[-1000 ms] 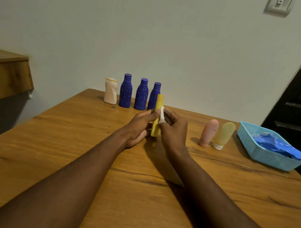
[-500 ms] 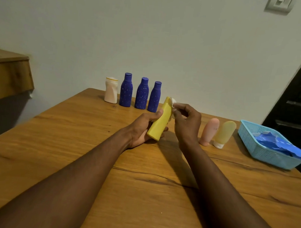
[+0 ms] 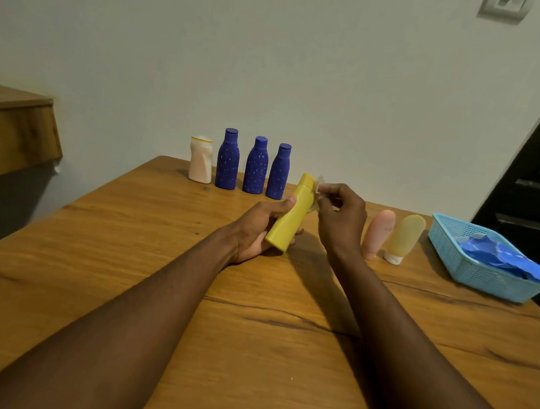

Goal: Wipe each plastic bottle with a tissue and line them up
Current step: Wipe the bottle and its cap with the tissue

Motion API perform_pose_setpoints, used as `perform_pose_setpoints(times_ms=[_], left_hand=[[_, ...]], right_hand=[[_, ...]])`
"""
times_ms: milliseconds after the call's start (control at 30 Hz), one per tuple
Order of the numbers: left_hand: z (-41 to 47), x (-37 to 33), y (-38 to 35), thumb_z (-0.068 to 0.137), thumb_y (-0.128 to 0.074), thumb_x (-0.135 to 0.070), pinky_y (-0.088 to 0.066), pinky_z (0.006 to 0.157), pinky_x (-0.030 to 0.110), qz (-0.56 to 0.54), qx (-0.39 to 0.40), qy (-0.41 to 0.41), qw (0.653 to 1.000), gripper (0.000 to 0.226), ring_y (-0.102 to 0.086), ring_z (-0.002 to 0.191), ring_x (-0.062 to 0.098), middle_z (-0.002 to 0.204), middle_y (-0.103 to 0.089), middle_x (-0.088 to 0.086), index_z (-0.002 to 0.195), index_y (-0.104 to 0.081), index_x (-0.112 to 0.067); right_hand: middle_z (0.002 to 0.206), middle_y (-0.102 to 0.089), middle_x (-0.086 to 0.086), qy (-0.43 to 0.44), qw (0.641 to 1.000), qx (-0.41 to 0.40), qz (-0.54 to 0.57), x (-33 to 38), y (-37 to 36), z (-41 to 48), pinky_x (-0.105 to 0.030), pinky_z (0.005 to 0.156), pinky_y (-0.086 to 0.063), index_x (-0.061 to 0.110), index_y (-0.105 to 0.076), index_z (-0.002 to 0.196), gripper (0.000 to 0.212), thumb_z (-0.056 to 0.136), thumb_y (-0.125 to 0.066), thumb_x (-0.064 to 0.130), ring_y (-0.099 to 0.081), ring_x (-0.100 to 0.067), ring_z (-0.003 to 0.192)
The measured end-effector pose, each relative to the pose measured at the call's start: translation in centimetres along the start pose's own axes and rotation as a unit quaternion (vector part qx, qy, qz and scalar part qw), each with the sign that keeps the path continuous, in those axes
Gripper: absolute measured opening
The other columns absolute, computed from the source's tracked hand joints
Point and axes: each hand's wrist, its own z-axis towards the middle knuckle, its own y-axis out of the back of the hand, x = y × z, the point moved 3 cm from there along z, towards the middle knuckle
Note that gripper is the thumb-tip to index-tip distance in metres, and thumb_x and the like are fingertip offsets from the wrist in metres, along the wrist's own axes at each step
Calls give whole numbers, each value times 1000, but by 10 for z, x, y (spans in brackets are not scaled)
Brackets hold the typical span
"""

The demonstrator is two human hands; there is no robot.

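Four bottles [image 3: 239, 166] already lined at far edge. Left hand [image 3: 255, 231] grips yellow bottle [image 3: 293, 216] tilted above table centre; right hand [image 3: 341, 219] pinches tissue [image 3: 317, 190] against its cap end. Best: rotate bottle steadily, wipe full length, hold firm.

So on the table [image 3: 138, 261], back by the wall, four bottles stand in a row: first bottle [image 3: 200, 160] at the left end, then second bottle [image 3: 227, 160], third bottle [image 3: 256, 165] and fourth bottle [image 3: 279, 172]. Just in front of the fourth, the left grip [image 3: 255, 231] holds a tilted bottle [image 3: 291, 219], and the right grip [image 3: 341, 220] beside it pinches a tissue [image 3: 318, 184] by its top. Further right lie the left tube [image 3: 378, 234] and right tube [image 3: 403, 238] side by side, then a basket [image 3: 474, 272] with a crumpled sheet [image 3: 499, 255] in it.
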Motion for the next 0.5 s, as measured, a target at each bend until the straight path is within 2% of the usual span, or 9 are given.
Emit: perform_pose_setpoints(times_ms=[67, 200, 300, 400, 500], left_hand=[[0, 0, 0, 103, -58, -37, -56, 86, 38, -3, -1, 1, 1000, 42, -63, 110, 27, 133, -57, 18, 134, -50, -10], [2, 1, 2, 98, -64, -42, -55, 90, 39, 11, -6, 6, 1000, 57, -62, 114, 28, 137, -57, 17, 142, -50, -9], [3, 2, 3, 95, -65, -45, -52, 93, 41, 10, -5, 1, 1000, 58, -62, 111, 26, 136, -58, 15, 141, -55, -11], [3, 2, 4, 97, -64, -42, -53, 92, 40, 0, -7, 8, 1000, 60, -62, 114, 28, 139, -56, 18, 144, -48, -9], [2, 1, 4, 98, -63, -38, -55, 89, 39, -3, -3, 2, 1000, 56, -63, 114, 28, 137, -57, 18, 143, -47, -9]], right_hand=[[102, -71, 2, -17, 1000, 2, -2, -2, 4, 0, -32, 88, -59, 13, -72, 104, 17, 94, -62, 3, -65, -8, 97], [103, -66, -1, 129, 990, 32, -36, 23, 2, -6, -14, 79, -53, 10, -71, 100, 16, 89, -66, -1, -61, -7, 95], [103, -64, -3, 177, 980, 59, -68, 31, -7, -8, -20, 78, -52, 10, -72, 100, 18, 88, -67, -2, -60, -11, 96], [103, -65, 2, 108, 993, 27, -36, 20, -3, -5, -21, 80, -54, 12, -71, 100, 18, 90, -64, -1, -61, -6, 95], [101, -69, 3, -6, 1000, 10, -4, 1, 3, 0, -35, 87, -59, 13, -71, 100, 14, 94, -62, 4, -64, -8, 97]])
